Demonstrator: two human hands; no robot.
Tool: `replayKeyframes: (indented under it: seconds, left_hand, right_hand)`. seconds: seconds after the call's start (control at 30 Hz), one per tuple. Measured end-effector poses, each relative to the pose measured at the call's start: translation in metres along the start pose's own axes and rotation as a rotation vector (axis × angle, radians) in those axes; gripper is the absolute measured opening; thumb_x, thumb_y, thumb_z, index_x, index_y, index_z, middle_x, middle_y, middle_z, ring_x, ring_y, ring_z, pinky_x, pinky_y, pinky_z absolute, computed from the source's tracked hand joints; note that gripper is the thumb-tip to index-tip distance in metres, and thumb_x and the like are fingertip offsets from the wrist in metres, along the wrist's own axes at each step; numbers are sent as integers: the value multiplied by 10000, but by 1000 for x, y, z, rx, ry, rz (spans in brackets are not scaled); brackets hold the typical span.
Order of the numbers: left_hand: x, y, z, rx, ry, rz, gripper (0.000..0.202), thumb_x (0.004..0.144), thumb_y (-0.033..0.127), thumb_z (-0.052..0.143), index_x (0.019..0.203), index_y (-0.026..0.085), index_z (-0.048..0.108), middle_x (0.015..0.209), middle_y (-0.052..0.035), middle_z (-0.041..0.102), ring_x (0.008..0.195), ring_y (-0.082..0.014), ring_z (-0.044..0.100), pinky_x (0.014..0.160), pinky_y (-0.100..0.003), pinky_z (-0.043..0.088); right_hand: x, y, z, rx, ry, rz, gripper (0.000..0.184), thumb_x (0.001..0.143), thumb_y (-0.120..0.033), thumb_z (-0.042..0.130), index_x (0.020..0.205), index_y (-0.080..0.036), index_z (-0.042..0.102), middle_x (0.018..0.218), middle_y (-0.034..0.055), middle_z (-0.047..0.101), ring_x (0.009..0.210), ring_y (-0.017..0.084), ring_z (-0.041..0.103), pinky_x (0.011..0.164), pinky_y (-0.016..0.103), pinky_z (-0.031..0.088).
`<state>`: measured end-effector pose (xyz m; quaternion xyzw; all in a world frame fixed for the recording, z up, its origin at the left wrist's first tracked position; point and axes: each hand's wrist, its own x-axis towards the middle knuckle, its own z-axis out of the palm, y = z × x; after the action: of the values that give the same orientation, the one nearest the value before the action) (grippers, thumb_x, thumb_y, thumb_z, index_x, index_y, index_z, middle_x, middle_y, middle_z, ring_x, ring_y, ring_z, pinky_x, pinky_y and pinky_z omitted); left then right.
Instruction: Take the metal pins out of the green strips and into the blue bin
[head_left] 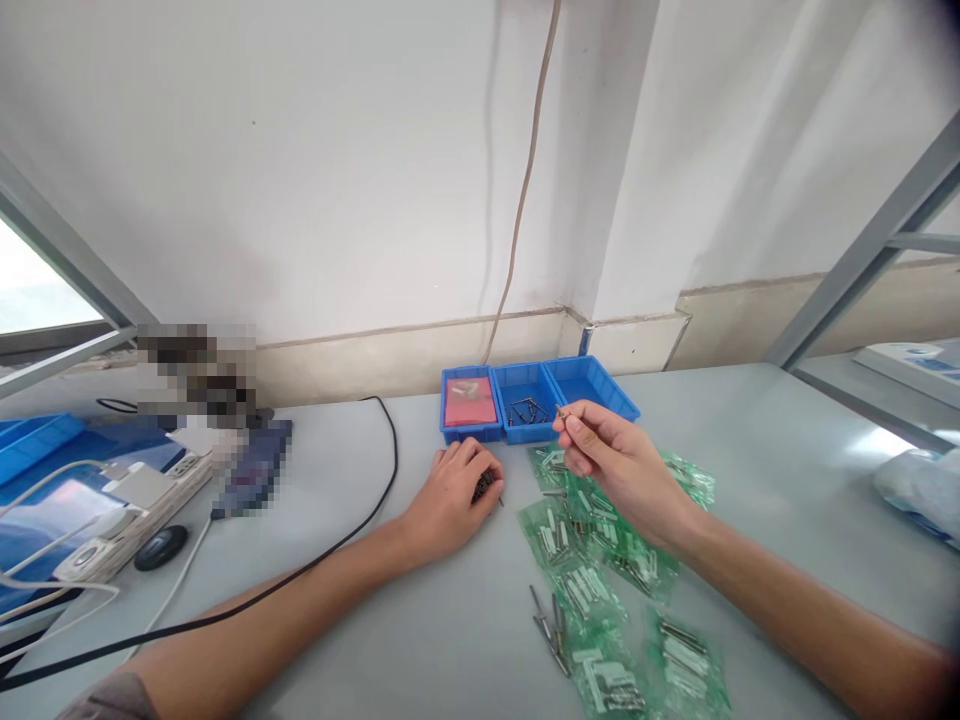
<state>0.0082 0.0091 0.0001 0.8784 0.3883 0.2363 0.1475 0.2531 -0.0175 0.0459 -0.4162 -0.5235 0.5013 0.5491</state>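
Observation:
My left hand rests on the grey table, fingers curled around a small bundle of dark metal pins. My right hand hovers above the table and pinches one thin pin between thumb and forefinger, close to the blue bins. Three small blue bins stand side by side at the back: the left bin holds a red pad, the middle bin holds several dark pins, the right bin looks bare. Green plastic bags of pins lie under and in front of my right forearm.
A few loose pins lie near the bags. A black cable curves across the table under my left arm. A white power strip with plugs and a blue tray sit at the left. A metal frame rises at the right.

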Motion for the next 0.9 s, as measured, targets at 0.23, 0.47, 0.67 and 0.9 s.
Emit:
replayKeyframes:
  seconds: [0.23,0.47,0.67,0.9]
  left_hand:
    - [0,1,0,-1,6,-1,46,1045,196,574,1031,225,607,1099,-39,621,1001,-237,561,886,-412,424]
    - [0,2,-2,19,2,-1,53,1050,209,565,1034,225,613,1106,-50,623,1011,-250,568,883,-417,427]
    - [-1,3,-1,35,15,1,52,1052,219,567,1031,225,614,1108,-51,627,1016,-252,575,884,-419,426]
    - [-1,2,-1,37,15,5,43,1052,218,572,1038,224,612,1110,-48,626,1013,-248,576,889,-415,423]
  right_hand:
    - [2,1,-5,75,43,0,264,996,-492,715,995,-233,668,917,-14,579,641,105,427,617,271,374]
    - [-1,-1,-1,6,-25,28,268,1009,-506,684,1061,-250,622,842,-25,576,656,130,460,663,295,401]
    - [-2,-6,1,-140,-9,37,269,1008,-504,674,1019,-259,565,673,-57,530,641,153,478,624,290,368]
    - [-1,-4,0,-218,41,12,302,1005,-550,651,1010,-264,551,635,-68,525,609,152,468,591,281,349]
